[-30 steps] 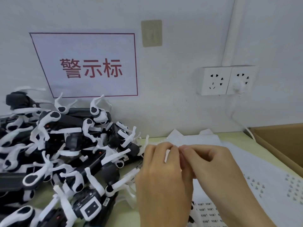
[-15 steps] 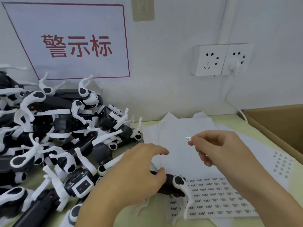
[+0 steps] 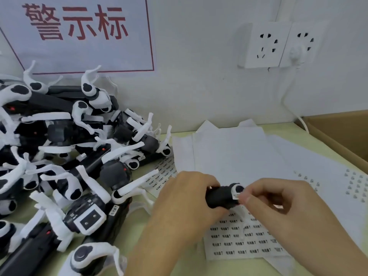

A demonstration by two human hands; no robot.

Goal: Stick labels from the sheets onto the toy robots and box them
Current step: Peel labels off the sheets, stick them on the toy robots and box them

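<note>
Left hand [image 3: 187, 194] grips toy robot [image 3: 221, 198]; right hand [image 3: 266, 198] presses label [image 3: 236, 195]

Toy robot [image 3: 221, 198]: half hidden by left hand [image 3: 187, 198]; label [image 3: 236, 195] print unreadable; cardboard box [image 3: 342, 134] cropped right

a red-lettered wall sign [image 3: 75, 34] hangs left of two sockets [image 3: 278, 44]

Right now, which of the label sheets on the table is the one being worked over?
The printed label sheet nearest the camera, under both hands; the left hand grips a toy robot above it. The other sheets lie farther back.
</note>
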